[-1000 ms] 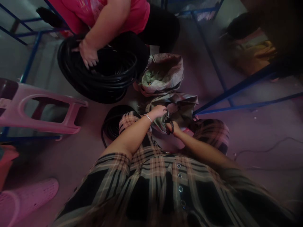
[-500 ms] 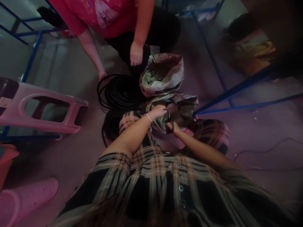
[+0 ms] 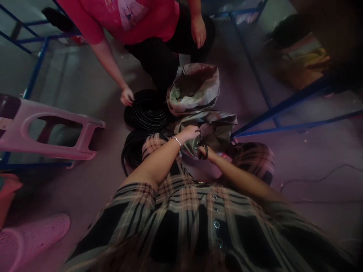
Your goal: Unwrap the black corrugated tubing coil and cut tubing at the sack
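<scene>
My right hand (image 3: 204, 152) is shut on black-handled scissors (image 3: 202, 148), whose blades are hidden in the fabric. My left hand (image 3: 188, 133), with a silver bracelet (image 3: 176, 141) on its wrist, grips the edge of a grey-green woven sack (image 3: 207, 126) right beside the scissors. A second, open sack (image 3: 193, 88) stands just beyond it. A coil of black cable (image 3: 133, 151) lies beyond my left forearm. Another black coil (image 3: 147, 111) sits further forward, with a co-worker's hand (image 3: 127, 96) at its edge.
A co-worker in a red shirt (image 3: 124, 19) crouches ahead. A pink plastic stool (image 3: 48, 132) lies on its side at left, and a pink perforated slipper (image 3: 28, 243) is at lower left. Blue metal rods (image 3: 283, 121) cross the right, and a thin cable (image 3: 320, 177) trails over the floor.
The co-worker has set the big black coil down beside the sacks and lifted the other hand to the knee. My hands and the scissors have barely moved.
</scene>
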Motion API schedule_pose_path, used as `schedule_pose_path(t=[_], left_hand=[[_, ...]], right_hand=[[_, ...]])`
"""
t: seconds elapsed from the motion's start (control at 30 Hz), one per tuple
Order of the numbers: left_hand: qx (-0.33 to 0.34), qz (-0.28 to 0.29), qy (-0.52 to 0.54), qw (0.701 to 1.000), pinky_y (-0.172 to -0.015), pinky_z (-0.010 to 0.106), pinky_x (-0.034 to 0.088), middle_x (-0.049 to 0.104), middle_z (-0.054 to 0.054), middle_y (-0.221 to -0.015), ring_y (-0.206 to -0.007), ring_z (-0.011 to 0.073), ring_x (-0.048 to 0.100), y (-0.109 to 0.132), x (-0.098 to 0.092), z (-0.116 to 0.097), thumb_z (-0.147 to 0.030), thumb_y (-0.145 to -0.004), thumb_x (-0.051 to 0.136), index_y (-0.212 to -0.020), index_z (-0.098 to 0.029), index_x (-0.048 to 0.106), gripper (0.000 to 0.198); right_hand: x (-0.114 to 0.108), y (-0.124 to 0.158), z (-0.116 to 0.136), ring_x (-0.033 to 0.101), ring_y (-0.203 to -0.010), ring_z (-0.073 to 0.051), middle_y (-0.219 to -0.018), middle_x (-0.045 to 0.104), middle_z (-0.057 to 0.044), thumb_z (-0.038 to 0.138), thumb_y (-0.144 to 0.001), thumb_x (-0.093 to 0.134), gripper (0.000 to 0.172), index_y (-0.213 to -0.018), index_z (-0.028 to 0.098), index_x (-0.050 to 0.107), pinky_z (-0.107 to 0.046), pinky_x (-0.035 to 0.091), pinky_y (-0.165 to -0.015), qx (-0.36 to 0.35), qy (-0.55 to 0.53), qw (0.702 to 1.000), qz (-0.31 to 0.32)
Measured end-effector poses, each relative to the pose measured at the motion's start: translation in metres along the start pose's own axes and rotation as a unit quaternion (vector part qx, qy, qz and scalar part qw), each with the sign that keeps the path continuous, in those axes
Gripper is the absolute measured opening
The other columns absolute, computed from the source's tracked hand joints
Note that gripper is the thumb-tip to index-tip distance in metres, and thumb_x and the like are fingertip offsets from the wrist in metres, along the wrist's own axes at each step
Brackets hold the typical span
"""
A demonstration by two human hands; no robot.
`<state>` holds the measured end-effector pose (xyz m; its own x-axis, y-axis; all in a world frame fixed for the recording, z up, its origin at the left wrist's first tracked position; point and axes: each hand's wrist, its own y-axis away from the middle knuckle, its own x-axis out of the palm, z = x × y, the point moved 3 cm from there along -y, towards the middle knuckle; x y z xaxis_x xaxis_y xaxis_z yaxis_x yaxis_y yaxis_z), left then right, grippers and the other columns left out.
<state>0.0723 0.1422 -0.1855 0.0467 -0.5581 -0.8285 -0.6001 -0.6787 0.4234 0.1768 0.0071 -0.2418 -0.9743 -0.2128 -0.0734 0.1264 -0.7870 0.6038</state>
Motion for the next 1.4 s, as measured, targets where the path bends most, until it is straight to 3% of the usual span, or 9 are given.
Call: schedule_pose_path(t=[0.27, 0.5, 0.73, 0.97, 1.27, 1.4], left_hand=[[-0.009, 0.014, -0.022, 1.000, -0.088, 0.026, 0.049, 0.076, 0.014, -0.125, -0.111, 0.0226, 0.071, 0.002, -0.002, -0.002, -0.032, -0.101, 0.053, -0.123, -0.014, 0.077, 0.037], [0.004, 0.015, -0.011, 1.000, -0.087, 0.025, 0.050, 0.078, 0.011, -0.120, -0.105, 0.0208, 0.071, 0.002, -0.001, -0.004, -0.031, -0.099, 0.054, -0.120, -0.016, 0.078, 0.035], [0.023, 0.010, -0.005, 1.000, -0.087, 0.025, 0.050, 0.078, 0.012, -0.118, -0.103, 0.0204, 0.071, 0.002, -0.001, -0.005, -0.028, -0.099, 0.052, -0.119, -0.014, 0.079, 0.036], [0.025, 0.011, -0.010, 1.000, -0.084, 0.026, 0.050, 0.078, 0.013, -0.119, -0.102, 0.0207, 0.071, -0.002, 0.001, -0.003, -0.030, -0.099, 0.053, -0.120, -0.013, 0.078, 0.037], [0.014, 0.013, 0.004, 1.000, -0.085, 0.025, 0.049, 0.079, 0.011, -0.116, -0.102, 0.0202, 0.071, -0.002, 0.001, 0.000, -0.029, -0.097, 0.057, -0.114, -0.015, 0.080, 0.031], [0.008, 0.011, -0.006, 1.000, -0.088, 0.025, 0.049, 0.077, 0.012, -0.122, -0.108, 0.0208, 0.071, -0.002, -0.001, 0.001, -0.029, -0.100, 0.054, -0.121, -0.014, 0.077, 0.035]], right_hand=[[0.000, 0.000, 0.002, 0.047, -0.052, -0.012, -0.055, 0.055, 0.000, 0.040, -0.078, 0.062, 0.024, -0.071, 0.021, 0.050, -0.022, 0.032, -0.046, -0.015, -0.018, 1.000, -0.002], [-0.001, 0.001, 0.004, 0.054, -0.054, -0.014, -0.058, 0.060, 0.001, 0.037, -0.076, 0.062, 0.019, -0.080, 0.022, 0.051, -0.023, 0.038, -0.047, -0.013, -0.046, 0.998, -0.035], [0.001, 0.000, 0.000, 0.054, -0.048, -0.014, -0.053, 0.056, 0.002, 0.033, -0.074, 0.066, 0.020, -0.072, 0.022, 0.049, -0.023, 0.040, -0.045, -0.021, -0.071, 0.995, -0.072], [0.000, -0.002, -0.004, 0.049, -0.040, -0.012, -0.043, 0.051, 0.002, 0.024, -0.069, 0.060, 0.019, -0.057, 0.022, 0.045, -0.021, 0.035, -0.040, -0.011, -0.047, 0.995, -0.088], [0.001, -0.004, -0.007, 0.045, -0.039, -0.012, -0.043, 0.047, 0.003, 0.025, -0.065, 0.055, 0.016, -0.053, 0.023, 0.046, -0.023, 0.032, -0.041, -0.009, -0.049, 0.993, -0.107], [-0.001, 0.001, 0.000, 0.051, -0.046, -0.014, -0.049, 0.055, 0.000, 0.030, -0.071, 0.055, 0.015, -0.059, 0.022, 0.051, -0.023, 0.035, -0.044, -0.014, -0.027, 0.996, -0.082]])
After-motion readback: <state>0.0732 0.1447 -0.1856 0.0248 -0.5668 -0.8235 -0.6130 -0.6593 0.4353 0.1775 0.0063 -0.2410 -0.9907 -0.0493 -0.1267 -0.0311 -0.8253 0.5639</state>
